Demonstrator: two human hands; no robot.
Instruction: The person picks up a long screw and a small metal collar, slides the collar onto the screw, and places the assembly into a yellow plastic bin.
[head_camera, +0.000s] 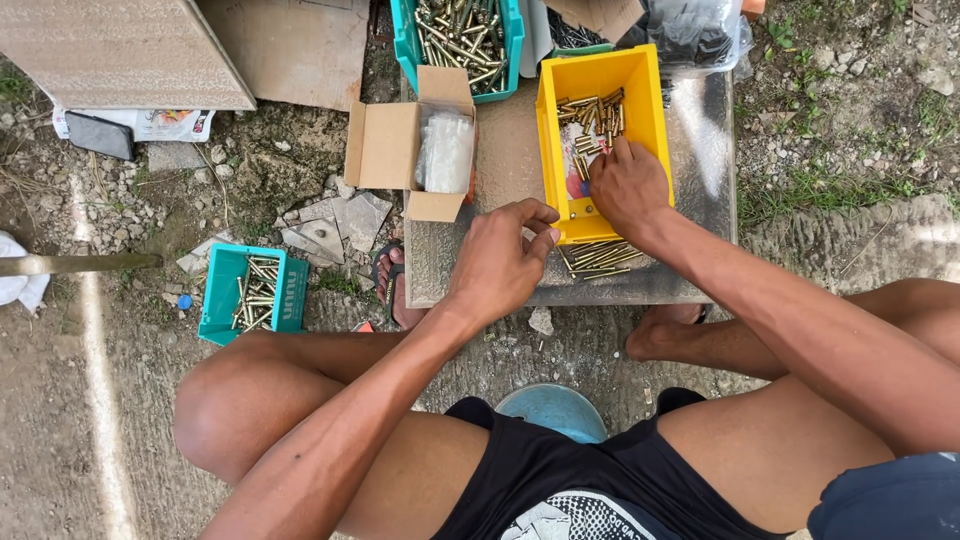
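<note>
Reaching right hand (627, 187) into yellow bin (650, 100), brass pcs (592, 112).

A yellow plastic bin (650, 90), open at the top and rectangular, is set on a low grey slab, its long side running away from the person. Brass-coloured metal pins (595, 115) are heaped loosely at its far end, lying at mixed angles, while the near part of its floor is mostly bare. A second small cluster of the same pins (598, 256) is laid on the slab just in front of the bin's near wall, roughly side by side and pointing the same way.
</note>
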